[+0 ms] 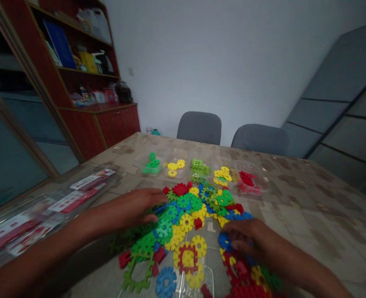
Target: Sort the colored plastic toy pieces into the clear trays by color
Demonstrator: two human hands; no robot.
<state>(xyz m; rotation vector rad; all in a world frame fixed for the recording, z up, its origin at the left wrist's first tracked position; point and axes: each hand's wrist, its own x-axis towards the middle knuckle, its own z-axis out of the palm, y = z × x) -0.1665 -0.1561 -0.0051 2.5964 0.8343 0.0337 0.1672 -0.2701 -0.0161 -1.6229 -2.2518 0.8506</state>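
Note:
A heap of plastic gear and frame pieces in red, yellow, green and blue lies on the table in front of me. My left hand rests on the heap's left edge, fingers stretched towards a blue piece. My right hand lies palm down on the heap's right side, fingers bent over a blue gear. Whether either hand grips a piece is blurred.
Clear trays stand behind the heap with sorted pieces: green, yellow, green frames, yellow, red. A clear bag with red-and-white cards lies at left. Two grey chairs face me. A wooden cabinet stands at back left.

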